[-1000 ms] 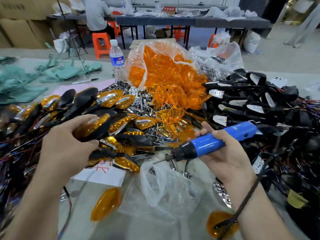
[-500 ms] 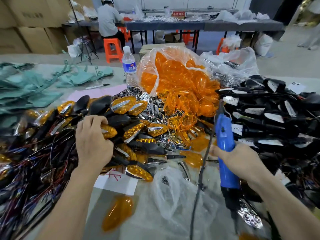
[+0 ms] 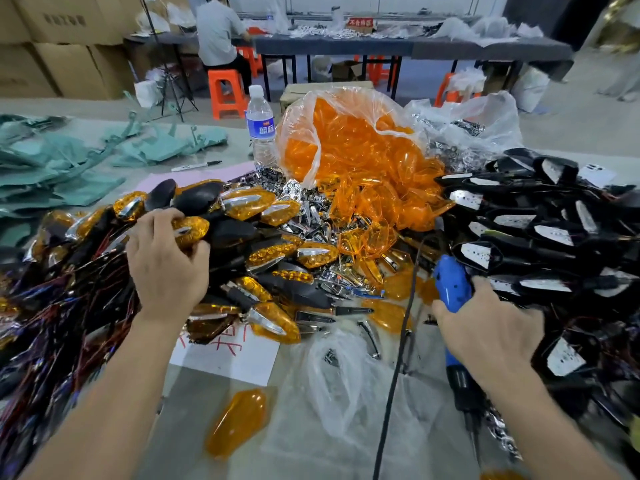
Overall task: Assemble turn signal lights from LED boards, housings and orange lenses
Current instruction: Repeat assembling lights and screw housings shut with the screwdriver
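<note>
My left hand point(image 3: 166, 261) rests on the pile of finished turn signals point(image 3: 273, 244) at the left, its fingers curled round one orange-lensed signal point(image 3: 190, 230). My right hand point(image 3: 491, 327) grips a blue electric screwdriver point(image 3: 452, 289), held upright with its black tip point(image 3: 465, 393) pointing down toward me and its cord point(image 3: 394, 358) trailing over the table. A clear bag of orange lenses point(image 3: 360, 157) stands at the middle back. Black housings with white LED boards point(image 3: 540, 230) are heaped at the right. A loose orange lens point(image 3: 239, 420) lies near the front.
Chrome reflector pieces point(image 3: 311, 209) are scattered between the piles. A water bottle point(image 3: 260, 126) and a marker point(image 3: 195, 165) stand behind them. A crumpled clear bag point(image 3: 346, 368) and a white paper point(image 3: 225, 351) lie in front. Green bags point(image 3: 62, 168) lie at the far left; a person sits far behind.
My left hand carried the finished signal forward and set it down onto the left pile. My right hand swung the screwdriver from lying crosswise to upright, tip down, at the right.
</note>
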### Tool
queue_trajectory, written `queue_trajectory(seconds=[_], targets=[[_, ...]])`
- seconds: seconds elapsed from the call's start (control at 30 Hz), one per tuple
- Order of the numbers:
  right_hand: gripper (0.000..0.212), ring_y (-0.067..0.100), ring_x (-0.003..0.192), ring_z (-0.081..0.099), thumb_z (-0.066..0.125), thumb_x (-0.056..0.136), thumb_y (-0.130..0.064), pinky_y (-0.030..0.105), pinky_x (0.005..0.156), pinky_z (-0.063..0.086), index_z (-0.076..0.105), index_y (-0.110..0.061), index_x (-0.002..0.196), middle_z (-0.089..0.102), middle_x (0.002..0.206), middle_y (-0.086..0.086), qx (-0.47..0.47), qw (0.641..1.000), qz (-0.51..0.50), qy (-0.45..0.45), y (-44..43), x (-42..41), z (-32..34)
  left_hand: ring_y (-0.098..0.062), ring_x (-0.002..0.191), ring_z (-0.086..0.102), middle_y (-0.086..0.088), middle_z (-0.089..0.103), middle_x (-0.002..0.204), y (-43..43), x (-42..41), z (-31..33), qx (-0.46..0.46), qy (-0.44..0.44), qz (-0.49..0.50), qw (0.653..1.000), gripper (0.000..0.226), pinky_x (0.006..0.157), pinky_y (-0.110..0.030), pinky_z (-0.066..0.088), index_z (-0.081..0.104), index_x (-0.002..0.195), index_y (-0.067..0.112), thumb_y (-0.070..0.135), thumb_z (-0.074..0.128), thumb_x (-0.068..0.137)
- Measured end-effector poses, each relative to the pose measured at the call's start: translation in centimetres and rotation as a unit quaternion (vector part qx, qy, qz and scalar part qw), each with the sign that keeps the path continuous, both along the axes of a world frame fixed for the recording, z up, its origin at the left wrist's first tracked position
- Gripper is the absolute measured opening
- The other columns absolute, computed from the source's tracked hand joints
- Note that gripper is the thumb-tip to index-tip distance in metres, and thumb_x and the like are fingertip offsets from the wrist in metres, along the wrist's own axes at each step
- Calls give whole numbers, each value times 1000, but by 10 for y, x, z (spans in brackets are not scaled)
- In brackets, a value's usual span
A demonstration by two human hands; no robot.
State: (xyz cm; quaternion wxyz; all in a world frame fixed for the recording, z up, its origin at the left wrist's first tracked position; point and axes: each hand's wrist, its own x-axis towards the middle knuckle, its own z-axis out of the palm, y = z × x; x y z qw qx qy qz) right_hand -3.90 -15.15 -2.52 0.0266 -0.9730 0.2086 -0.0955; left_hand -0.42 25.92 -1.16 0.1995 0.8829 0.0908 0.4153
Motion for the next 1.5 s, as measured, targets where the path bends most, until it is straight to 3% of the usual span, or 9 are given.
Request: queue_trajectory(seconds=[0.17, 0.4, 0.67, 0.9, 1.0, 1.13, 1.33, 1.43, 1.5], targets=[[54, 27, 86, 62, 67, 87, -53, 41, 85, 29, 46, -26, 129, 66, 81, -1, -24, 998, 41, -37, 15, -7, 16, -34, 134, 44, -15, 54, 139, -3, -8, 4, 34, 35, 3, 999, 60, 115, -47, 31, 50, 137, 15, 30, 65, 80], [30, 27, 94, 56, 66, 87, -14, 43, 88, 40, 69, -17, 117, 68, 93, 2, 57, 956, 252, -138, 63, -12, 40, -25, 161, 8, -7, 15, 174, -23, -45, -10, -23, 112, 57, 992, 89, 131, -42, 5, 14, 164, 24, 28, 68, 93], [27, 34, 99, 58, 57, 92, -3, 40, 71, 44, 52, -8, 119, 65, 105, 17, 137, 952, 263, 73, 101, 52, 22, -26, 153, 32, -9, 50, 155, -111, -70, -15, 63, 11, -127, 990, 46, 128, -42, 19, 65, 132, 16, 25, 54, 89], [19, 19, 81, 65, 69, 86, -14, 32, 69, 53, 64, -32, 80, 71, 85, -9, 198, 964, 174, -30, 83, 55, 13, -7, 123, 57, 7, 70, 127, -154, -45, -11, -16, 113, -240, 964, 28, 112, -29, 45, 74, 119, 21, 14, 65, 93], [20, 2, 66, 63, 78, 82, -16, 14, 53, 43, 72, -33, 74, 69, 71, -19, 339, 908, 232, -78, 66, 42, 23, 6, 88, 66, 25, 71, 102, -170, -36, 1, -208, 207, -287, 912, 27, 74, -11, 49, 67, 124, 42, 38, 57, 98], [18, -7, 82, 67, 84, 80, -24, 19, 70, 53, 80, -40, 86, 73, 82, -29, 380, 877, 287, -66, 61, 22, 42, -12, 95, 76, -3, 74, 113, -187, -22, 10, -518, 294, -361, 718, 34, 78, -32, 63, 59, 135, 35, 28, 65, 103], [20, 5, 84, 73, 80, 84, -16, 32, 80, 62, 83, -35, 90, 78, 84, -17, 463, 830, 309, -39, 61, 28, 50, -27, 97, 74, -21, 73, 107, -177, -15, 5, -616, 268, -360, 647, 31, 77, -37, 64, 64, 129, 17, 4, 61, 102], [21, 7, 87, 75, 74, 86, -13, 39, 84, 64, 82, -32, 92, 80, 88, -12, 533, 811, 223, -93, 61, 41, 42, -24, 96, 77, -14, 76, 110, -170, -18, 5, -597, 249, -348, 679, 39, 79, -36, 64, 64, 126, 22, -4, 66, 97], [24, 6, 94, 74, 72, 89, -17, 39, 89, 63, 77, -38, 99, 79, 96, -14, 535, 818, 202, -56, 66, 48, 34, -12, 98, 76, 2, 78, 108, -168, -19, 4, -470, 241, -316, 788, 49, 86, -32, 62, 65, 120, 37, -2, 73, 91]])
